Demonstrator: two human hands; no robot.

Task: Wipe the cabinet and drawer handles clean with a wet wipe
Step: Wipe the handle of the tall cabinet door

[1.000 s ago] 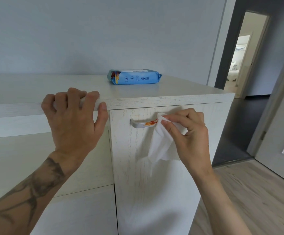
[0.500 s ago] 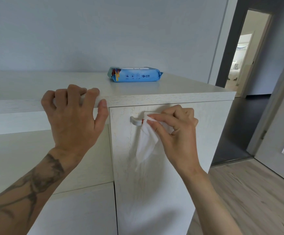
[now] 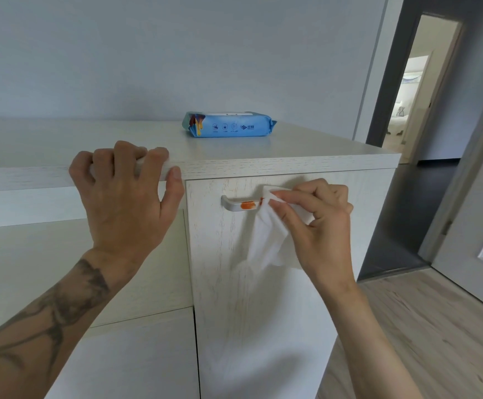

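Right hand (image 3: 318, 223): centre right of frame; fingers and thumb pinch a white wet wipe (image 3: 269, 240) wrapped over the right part of the handle, its loose end hanging below.
Left hand (image 3: 122, 203): centre left; fingers curled over the front edge of the worktop (image 3: 292, 151), thumb against that edge; it grips the edge, apparently as a brace.
Handle (image 3: 231, 203): brushed-metal bar, horizontal, near the top of the cabinet door (image 3: 263, 312); left end bare, right end hidden under wipe and hand.
Stain (image 3: 247, 205): orange smear on the bare stretch of the bar, just left of the wipe; a reddish trace at the wipe's edge.
Wipe pack (image 3: 228, 126): blue, lying flat on the worktop, upper centre, well apart from both hands.
Step in hand: wiping this door handle, by appearance; smear not yet removed.
Next move: likely calls for drawing the wipe leftward along the bar across the smear, pinch kept firm round the metal; a clean fold of the wipe may help.
Other handles: none visible on the panels at lower left.
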